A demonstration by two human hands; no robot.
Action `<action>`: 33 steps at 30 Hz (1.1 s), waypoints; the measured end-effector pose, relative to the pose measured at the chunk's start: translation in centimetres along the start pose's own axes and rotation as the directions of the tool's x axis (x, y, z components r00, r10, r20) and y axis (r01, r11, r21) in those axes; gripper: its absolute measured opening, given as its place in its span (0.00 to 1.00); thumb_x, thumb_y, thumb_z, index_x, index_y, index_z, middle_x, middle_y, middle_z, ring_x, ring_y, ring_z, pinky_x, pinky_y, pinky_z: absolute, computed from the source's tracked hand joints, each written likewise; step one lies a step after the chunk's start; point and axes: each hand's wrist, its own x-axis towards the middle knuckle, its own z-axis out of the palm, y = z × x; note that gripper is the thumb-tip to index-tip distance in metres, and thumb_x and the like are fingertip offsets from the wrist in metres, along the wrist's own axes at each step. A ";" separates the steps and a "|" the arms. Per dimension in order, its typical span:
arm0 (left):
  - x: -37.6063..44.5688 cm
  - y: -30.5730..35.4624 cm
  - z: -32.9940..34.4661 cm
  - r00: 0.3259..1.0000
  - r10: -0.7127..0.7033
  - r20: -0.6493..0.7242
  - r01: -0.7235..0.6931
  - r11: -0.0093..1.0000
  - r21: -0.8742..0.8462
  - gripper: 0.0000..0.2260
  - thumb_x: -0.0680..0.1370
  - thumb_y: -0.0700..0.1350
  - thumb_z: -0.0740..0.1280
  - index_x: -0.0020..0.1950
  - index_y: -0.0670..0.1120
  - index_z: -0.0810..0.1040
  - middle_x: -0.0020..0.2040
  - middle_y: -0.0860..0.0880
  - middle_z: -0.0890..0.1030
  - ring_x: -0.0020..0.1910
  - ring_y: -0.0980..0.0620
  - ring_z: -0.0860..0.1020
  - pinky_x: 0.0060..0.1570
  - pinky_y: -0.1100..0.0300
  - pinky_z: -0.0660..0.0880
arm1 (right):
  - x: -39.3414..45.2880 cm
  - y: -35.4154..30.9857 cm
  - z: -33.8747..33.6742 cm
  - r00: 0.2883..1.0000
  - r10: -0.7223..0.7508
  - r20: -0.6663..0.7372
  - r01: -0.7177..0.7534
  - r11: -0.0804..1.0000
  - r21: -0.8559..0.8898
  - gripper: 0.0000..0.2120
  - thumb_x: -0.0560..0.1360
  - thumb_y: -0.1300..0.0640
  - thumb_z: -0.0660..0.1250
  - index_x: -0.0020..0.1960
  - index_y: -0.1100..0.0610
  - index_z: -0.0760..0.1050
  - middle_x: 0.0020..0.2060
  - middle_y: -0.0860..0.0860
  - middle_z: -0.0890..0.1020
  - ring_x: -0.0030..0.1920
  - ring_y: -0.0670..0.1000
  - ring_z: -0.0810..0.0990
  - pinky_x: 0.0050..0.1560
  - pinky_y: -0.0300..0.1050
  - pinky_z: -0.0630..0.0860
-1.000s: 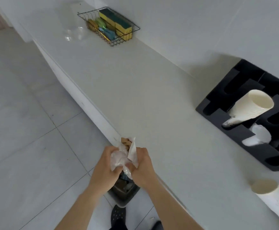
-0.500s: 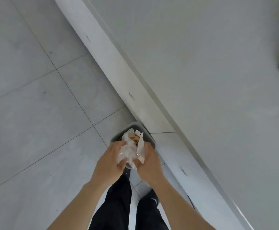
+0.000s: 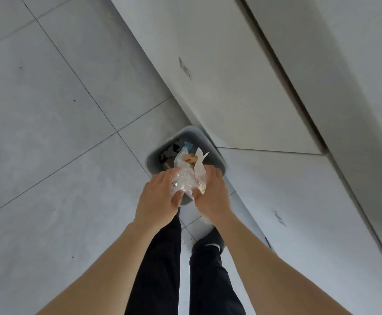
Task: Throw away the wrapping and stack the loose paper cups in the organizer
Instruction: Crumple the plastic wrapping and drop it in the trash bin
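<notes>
A crumpled clear plastic wrapping (image 3: 189,175) with a brown label at its top is held between both my hands. My left hand (image 3: 157,200) grips its left side and my right hand (image 3: 210,194) grips its right side. The bundle hangs directly above a grey waste bin (image 3: 199,138) that stands on the floor against the cabinet. Dark rubbish shows inside the bin. The paper cups and the organizer are out of view.
White cabinet fronts (image 3: 242,87) run diagonally from the top middle to the lower right, with the counter edge (image 3: 299,92) above them. Grey floor tiles (image 3: 49,133) fill the left. My legs in black trousers (image 3: 160,269) and a dark shoe (image 3: 210,239) stand below the bin.
My view has tipped down from the counter to the floor. Both hands have carried the wrapping over the bin, which now shows more fully beneath it.
</notes>
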 end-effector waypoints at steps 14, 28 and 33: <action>2.7 -1.4 0.4 0.996 -0.080 -0.035 0.086 0.972 0.220 0.34 0.79 0.57 0.64 0.79 0.46 0.56 0.79 0.44 0.62 0.78 0.43 0.58 0.78 0.45 0.54 | 2.6 1.8 0.2 0.992 0.016 0.128 0.011 0.978 -0.210 0.37 0.78 0.56 0.67 0.81 0.50 0.52 0.82 0.53 0.55 0.80 0.57 0.54 0.78 0.55 0.60; 0.3 0.3 -2.0 0.997 -0.073 -0.026 0.077 0.965 0.250 0.29 0.78 0.53 0.66 0.75 0.47 0.63 0.72 0.46 0.72 0.69 0.43 0.70 0.70 0.47 0.67 | -0.8 1.7 -2.4 0.996 -0.084 0.031 0.089 0.949 -0.302 0.32 0.81 0.49 0.62 0.81 0.52 0.53 0.81 0.55 0.56 0.80 0.57 0.53 0.79 0.55 0.56; -1.0 1.6 -3.8 0.999 -0.042 -0.028 0.049 0.956 0.290 0.28 0.78 0.54 0.66 0.75 0.46 0.65 0.70 0.45 0.74 0.68 0.42 0.71 0.69 0.46 0.68 | -2.6 0.4 -4.3 0.992 -0.128 0.015 0.126 0.939 -0.321 0.32 0.81 0.48 0.63 0.80 0.52 0.53 0.81 0.55 0.55 0.81 0.58 0.51 0.80 0.55 0.54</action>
